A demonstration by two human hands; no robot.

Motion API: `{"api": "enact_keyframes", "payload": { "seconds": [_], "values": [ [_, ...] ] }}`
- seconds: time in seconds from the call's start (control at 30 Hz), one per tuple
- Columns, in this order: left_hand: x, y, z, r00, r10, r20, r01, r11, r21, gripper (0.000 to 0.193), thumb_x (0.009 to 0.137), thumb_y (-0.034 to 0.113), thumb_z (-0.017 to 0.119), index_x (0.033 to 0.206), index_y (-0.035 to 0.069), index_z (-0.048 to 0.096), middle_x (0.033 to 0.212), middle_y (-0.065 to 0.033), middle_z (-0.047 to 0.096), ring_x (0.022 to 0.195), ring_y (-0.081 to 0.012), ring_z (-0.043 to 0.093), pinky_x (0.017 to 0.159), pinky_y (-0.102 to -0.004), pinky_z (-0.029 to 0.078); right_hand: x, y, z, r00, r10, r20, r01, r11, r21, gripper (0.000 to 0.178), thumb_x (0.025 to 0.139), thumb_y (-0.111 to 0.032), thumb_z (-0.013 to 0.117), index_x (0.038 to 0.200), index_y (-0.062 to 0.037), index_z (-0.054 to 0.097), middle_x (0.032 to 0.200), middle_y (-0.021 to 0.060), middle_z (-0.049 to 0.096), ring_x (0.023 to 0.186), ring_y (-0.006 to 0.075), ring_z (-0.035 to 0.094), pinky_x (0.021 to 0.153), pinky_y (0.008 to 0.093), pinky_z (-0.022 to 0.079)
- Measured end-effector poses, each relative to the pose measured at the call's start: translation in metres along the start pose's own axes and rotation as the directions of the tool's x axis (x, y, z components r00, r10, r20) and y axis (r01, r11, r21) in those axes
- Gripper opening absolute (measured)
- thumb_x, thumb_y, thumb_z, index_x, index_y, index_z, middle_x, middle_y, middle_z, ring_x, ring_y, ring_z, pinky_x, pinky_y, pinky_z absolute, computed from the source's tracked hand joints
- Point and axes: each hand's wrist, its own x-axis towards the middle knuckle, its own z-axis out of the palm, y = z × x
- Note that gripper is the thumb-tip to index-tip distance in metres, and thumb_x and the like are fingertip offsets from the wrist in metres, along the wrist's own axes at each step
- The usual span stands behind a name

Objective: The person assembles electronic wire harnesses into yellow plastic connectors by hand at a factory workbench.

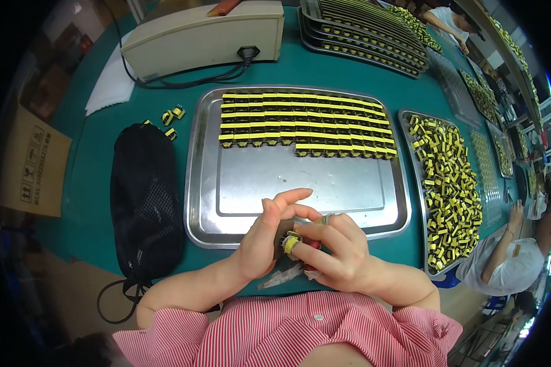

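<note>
In front of my chest, my right hand is closed, its fingers curled around a small yellow-and-black transformer with metal pins. A tool with a pale, pointed end sticks out below the same hand. A bit of red shows between the fingers; the tool's kind is hard to make out. Beside it, my left hand has its fingers stretched toward the right hand, palm facing the transformer. A dark flat patch lies between palm and transformer, partly hidden. Beyond both hands, a metal tray carries rows of transformers.
Right of the tray, another tray holds a heap of loose transformers. A black mesh pouch and a few loose transformers lie left. Behind stand a beige box with a cable and stacked trays. Co-workers sit at right.
</note>
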Motion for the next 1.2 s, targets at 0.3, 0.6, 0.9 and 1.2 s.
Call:
{"api": "enact_keyframes", "payload": {
  "seconds": [0.3,0.6,0.9,1.2],
  "values": [
    [-0.002,-0.002,0.002,1.0,0.008,-0.024,-0.007,0.998,0.063,0.079,0.086,0.063,0.008,0.129,0.0,0.03,0.109,-0.0129,0.05,0.094,-0.0178,0.053,0.081,-0.0274,0.043,0.0,-0.001,-0.001,0.999,0.01,0.044,-0.009,1.0,-0.015,0.03,0.056,-0.017,0.064,0.083,-0.0052,0.06,0.089,0.0101,0.059,0.062,0.0191,0.047,0.054,0.0294,0.038],
    [-0.002,-0.003,-0.001,1.0,0.02,-0.014,-0.017,0.981,0.194,0.081,0.085,0.063,0.006,0.12,-0.002,0.041,0.107,-0.0126,0.051,0.096,-0.0171,0.051,0.085,-0.0281,0.041,0.002,-0.001,0.002,0.999,-0.015,0.045,0.017,0.999,-0.029,0.032,0.055,-0.018,0.064,0.084,-0.0039,0.06,0.09,0.0122,0.058,0.062,0.0197,0.047,0.055,0.03,0.039],
    [-0.004,-0.004,0.004,0.994,0.049,-0.102,-0.031,0.984,0.173,0.067,0.092,0.054,0.013,0.121,0.0,0.04,0.107,-0.0121,0.051,0.093,-0.0155,0.051,0.083,-0.027,0.042,-0.001,-0.003,0.008,1.0,-0.009,-0.025,0.009,1.0,0.007,0.037,0.051,-0.012,0.065,0.086,-0.0045,0.059,0.094,0.0112,0.057,0.066,0.0218,0.049,0.058,0.031,0.041],
    [0.005,0.012,-0.031,0.952,0.119,-0.284,-0.14,0.988,-0.057,0.029,0.094,0.017,0.039,0.114,-0.003,0.047,0.094,-0.0086,0.056,0.07,-0.0093,0.052,0.062,-0.0204,0.043,0.0,0.005,-0.018,0.992,0.066,-0.112,-0.057,0.995,0.077,0.046,0.044,-0.005,0.066,0.089,-0.0057,0.058,0.093,0.0099,0.057,0.066,0.0238,0.051,0.058,0.0312,0.041]
  ]
}}
